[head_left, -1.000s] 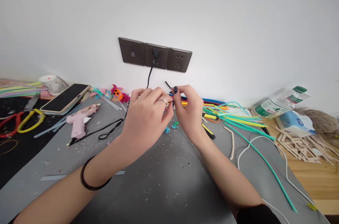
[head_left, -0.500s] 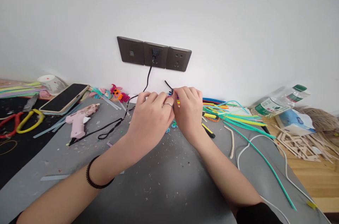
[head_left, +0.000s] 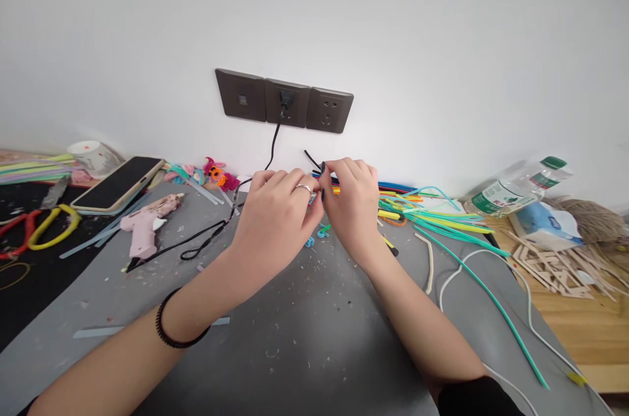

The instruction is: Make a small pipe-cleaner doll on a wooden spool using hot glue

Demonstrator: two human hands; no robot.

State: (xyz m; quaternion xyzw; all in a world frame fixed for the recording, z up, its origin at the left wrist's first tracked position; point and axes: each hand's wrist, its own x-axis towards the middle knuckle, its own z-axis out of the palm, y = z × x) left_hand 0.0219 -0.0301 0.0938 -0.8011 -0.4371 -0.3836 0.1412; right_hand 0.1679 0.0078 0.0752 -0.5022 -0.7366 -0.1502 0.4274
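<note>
My left hand (head_left: 278, 219) and my right hand (head_left: 351, 203) meet fingertip to fingertip above the grey mat (head_left: 304, 331). Both pinch a thin black pipe cleaner (head_left: 311, 160) whose free end sticks up between them toward the wall. A ring sits on my left hand and a black band circles that wrist. Small teal curled pieces (head_left: 317, 236) lie on the mat just under the hands. What the fingers hold beyond the black stem is hidden.
A pink glue gun (head_left: 145, 223) with its black cord (head_left: 206, 236) lies left, plugged into the wall sockets (head_left: 284, 101). A phone (head_left: 118, 181), scissors (head_left: 46, 226) and a tape roll (head_left: 93, 154) sit far left. Colourful pipe cleaners (head_left: 432, 216), a white cable (head_left: 496, 285), a bottle (head_left: 521, 190) and wooden sticks (head_left: 565, 272) lie right.
Both hands stay pressed together on the black stem, shifting slightly right and back; the fingers have re-gripped it. Nothing else on the table has moved.
</note>
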